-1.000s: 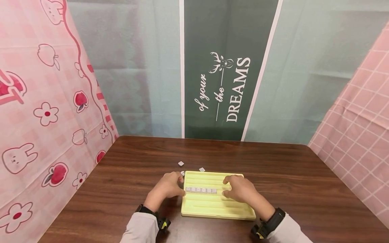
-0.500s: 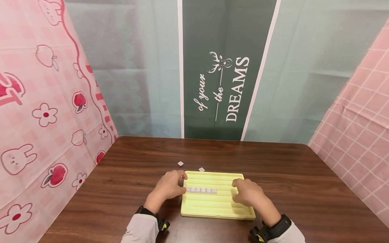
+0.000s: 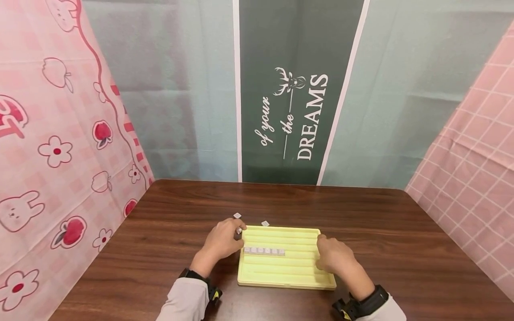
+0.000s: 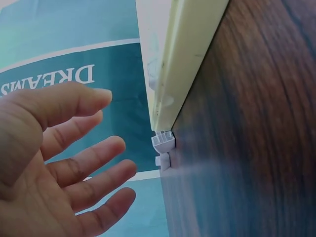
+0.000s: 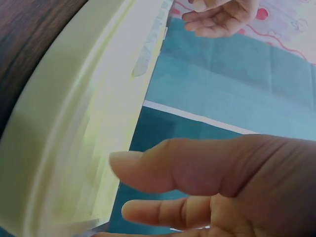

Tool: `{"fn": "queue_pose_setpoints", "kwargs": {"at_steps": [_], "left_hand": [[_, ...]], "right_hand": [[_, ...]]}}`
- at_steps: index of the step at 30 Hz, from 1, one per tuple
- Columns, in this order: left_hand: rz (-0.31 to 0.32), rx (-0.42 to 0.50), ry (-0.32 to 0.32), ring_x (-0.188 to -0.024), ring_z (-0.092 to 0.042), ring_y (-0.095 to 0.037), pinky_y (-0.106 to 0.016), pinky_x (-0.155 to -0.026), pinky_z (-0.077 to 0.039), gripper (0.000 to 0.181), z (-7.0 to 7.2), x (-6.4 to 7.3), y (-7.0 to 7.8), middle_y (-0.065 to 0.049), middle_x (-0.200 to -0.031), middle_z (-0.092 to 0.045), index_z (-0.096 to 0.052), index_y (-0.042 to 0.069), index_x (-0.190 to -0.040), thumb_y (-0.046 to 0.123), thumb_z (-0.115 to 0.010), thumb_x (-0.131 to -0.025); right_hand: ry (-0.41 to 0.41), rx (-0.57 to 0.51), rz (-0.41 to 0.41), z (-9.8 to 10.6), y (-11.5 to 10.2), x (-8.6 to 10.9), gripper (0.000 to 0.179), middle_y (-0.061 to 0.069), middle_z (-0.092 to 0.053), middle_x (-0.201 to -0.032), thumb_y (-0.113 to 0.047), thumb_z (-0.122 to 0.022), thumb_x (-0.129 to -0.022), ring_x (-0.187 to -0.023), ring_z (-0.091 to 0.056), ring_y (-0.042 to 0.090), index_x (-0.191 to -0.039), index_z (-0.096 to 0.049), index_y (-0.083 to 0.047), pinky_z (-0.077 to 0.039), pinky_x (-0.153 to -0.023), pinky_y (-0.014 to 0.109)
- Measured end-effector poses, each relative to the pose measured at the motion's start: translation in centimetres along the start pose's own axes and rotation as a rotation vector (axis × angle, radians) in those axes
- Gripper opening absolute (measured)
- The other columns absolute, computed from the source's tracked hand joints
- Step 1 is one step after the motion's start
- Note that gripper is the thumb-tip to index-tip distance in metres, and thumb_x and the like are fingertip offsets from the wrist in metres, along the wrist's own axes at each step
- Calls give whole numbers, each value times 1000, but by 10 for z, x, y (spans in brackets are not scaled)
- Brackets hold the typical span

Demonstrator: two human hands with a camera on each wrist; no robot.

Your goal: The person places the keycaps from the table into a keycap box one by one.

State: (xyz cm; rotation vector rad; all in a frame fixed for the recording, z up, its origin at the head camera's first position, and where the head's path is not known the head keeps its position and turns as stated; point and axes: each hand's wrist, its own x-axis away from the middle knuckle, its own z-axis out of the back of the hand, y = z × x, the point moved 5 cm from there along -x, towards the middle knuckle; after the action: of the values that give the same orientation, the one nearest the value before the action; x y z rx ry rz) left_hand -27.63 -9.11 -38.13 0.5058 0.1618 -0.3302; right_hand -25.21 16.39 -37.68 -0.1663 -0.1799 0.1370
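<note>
A pale yellow ridged tray [image 3: 287, 271] lies on the table, with a row of several white keycaps [image 3: 264, 251] along one of its grooves at the left. My left hand [image 3: 221, 240] is at the tray's left edge, fingers spread and loosely bent, nothing held. In the left wrist view a hollow-bottomed keycap [image 4: 163, 141] sits just past the tray's corner, apart from the fingertips. My right hand [image 3: 337, 256] is over the tray's right edge. The right wrist view shows its thumb [image 5: 163, 165] and fingers apart with nothing between them, beside the tray wall [image 5: 29, 133].
Two loose keycaps lie behind the tray, one keycap [image 3: 237, 216] farther left and another keycap [image 3: 265, 223] near the back rim. The brown wooden table [image 3: 180, 200] ends at a green printed curtain [image 3: 281, 169]; pink cloths hang at both sides.
My right hand has moved rightward from over the tray's grooves to its right edge. My left hand has shifted slightly away toward the far left corner. The keycap row stays in place.
</note>
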Motion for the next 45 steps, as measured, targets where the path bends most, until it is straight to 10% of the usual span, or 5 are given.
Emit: {"fn": "queue_pose_setpoints", "kwargs": {"at_steps": [13, 21, 45], "left_hand": [[1, 26, 1, -78, -49, -18, -30, -62, -43, 28, -6, -6, -7, -9, -99, -55, -60, 8, -97, 9, -66, -69], [5, 13, -31, -100, -49, -27, -34, -68, -46, 33, -8, -12, -15, -13, -106, -54, -59, 7, -101, -1, -61, -70], [21, 41, -173, -91, -53, -24, -29, -62, -44, 36, -13, -31, -28, -10, -101, -57, -56, 5, -108, 2, -62, -72]], "right_hand": [[-19, 20, 13, -8, 5, 2, 19, 7, -41, -61, 4, -62, -60, -52, -38, 20, -71, -49, -5, -29, -40, 28], [-64, 23, 23, -11, 9, 2, 19, 8, -42, -63, 5, -62, -63, -52, -39, 21, -79, -53, -1, -30, -40, 27], [-86, 6, 57, -15, 7, 2, 27, 8, -42, -62, 9, -62, -53, -51, -42, 21, -75, -50, -1, -35, -38, 27]]}}
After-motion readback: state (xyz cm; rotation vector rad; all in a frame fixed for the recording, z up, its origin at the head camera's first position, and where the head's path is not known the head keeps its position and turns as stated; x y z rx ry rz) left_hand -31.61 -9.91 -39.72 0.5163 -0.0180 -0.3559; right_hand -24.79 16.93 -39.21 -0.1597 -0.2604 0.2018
